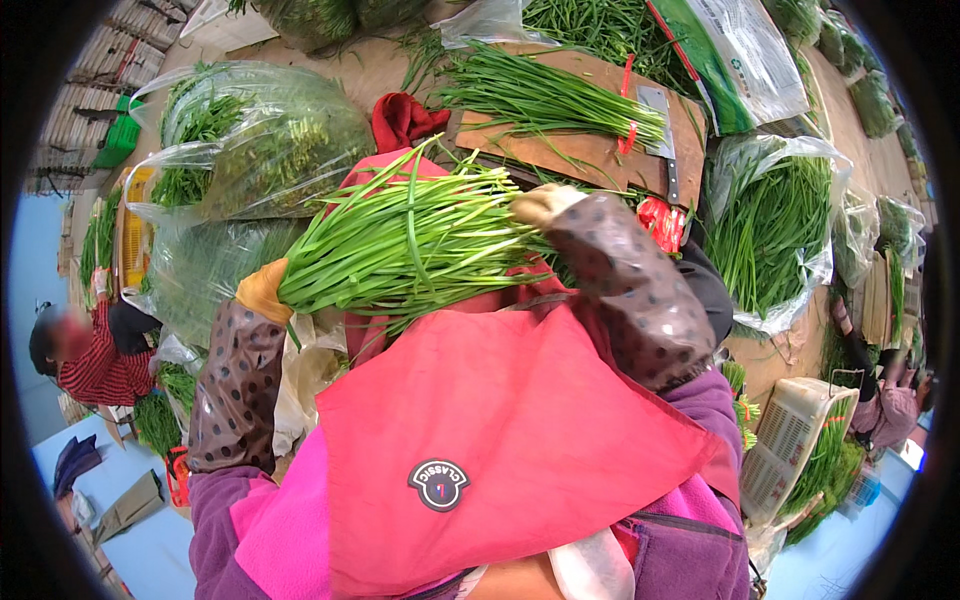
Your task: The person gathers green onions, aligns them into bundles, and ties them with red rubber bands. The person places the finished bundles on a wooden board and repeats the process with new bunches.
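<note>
My left hand [264, 291], in an orange-yellow glove, is closed round the leafy end of a big bunch of green garlic chives [405, 240] lying across my lap. My right hand [546, 206], blurred and in a pale glove, is at the cut pale ends of the bunch; its fingers are not clear. Beyond, a second bunch of chives [547, 94] with red ties lies on a brown board [487, 139]. A cleaver [660, 135] lies on the board beside that bunch. Red-and-white ties [661, 223] sit near my right forearm.
Clear plastic bags of greens [285, 150] stand at the left, another bag of chives [772, 225] at the right. A green and white sack [742, 60] lies at the top right. A white plastic crate [795, 442] stands lower right. Co-workers [112, 352] sit at both far sides.
</note>
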The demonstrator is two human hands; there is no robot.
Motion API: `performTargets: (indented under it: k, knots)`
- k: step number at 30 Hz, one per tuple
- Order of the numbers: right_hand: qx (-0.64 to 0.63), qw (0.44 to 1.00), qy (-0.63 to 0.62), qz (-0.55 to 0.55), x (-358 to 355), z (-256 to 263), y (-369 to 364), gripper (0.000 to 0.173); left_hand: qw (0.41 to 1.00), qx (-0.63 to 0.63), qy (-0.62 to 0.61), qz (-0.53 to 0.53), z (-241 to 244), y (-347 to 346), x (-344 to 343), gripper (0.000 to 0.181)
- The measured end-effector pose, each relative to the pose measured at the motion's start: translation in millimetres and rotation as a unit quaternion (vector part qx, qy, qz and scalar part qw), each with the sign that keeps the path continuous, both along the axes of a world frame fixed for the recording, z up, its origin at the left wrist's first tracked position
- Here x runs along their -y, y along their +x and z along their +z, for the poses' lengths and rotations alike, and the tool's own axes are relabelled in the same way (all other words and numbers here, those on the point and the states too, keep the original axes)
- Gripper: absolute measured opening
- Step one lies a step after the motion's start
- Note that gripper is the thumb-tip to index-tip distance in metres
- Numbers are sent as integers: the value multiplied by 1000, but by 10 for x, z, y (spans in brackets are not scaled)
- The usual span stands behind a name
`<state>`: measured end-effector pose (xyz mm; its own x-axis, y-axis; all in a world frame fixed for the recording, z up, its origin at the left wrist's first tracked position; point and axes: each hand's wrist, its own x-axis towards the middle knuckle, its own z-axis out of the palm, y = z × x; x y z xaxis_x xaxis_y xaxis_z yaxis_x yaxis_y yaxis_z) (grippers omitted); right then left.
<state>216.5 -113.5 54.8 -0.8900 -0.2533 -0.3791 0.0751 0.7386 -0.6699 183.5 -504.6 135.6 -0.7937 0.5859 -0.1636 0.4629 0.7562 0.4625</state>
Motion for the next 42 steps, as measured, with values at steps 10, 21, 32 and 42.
performTargets:
  k: [10, 21, 32, 42]
  knots:
    - [-8, 999, 1, -36, 328, -200, -127, 29, 995, 65, -50, 51, 162, 46, -135, 27]
    - [-44, 988, -12, -146, 148, -589, -5, 26, 994, 99, -29, 34, 207, 13, -177, 29]
    - [-123, 975, 123, -136, -730, -893, 422, 31, 996, 72, -2, 56, 99, 46, 7, 27]
    - [-34, 994, -65, -84, 400, -225, -115, 35, 996, 59, -57, 36, 210, 33, -87, 26]
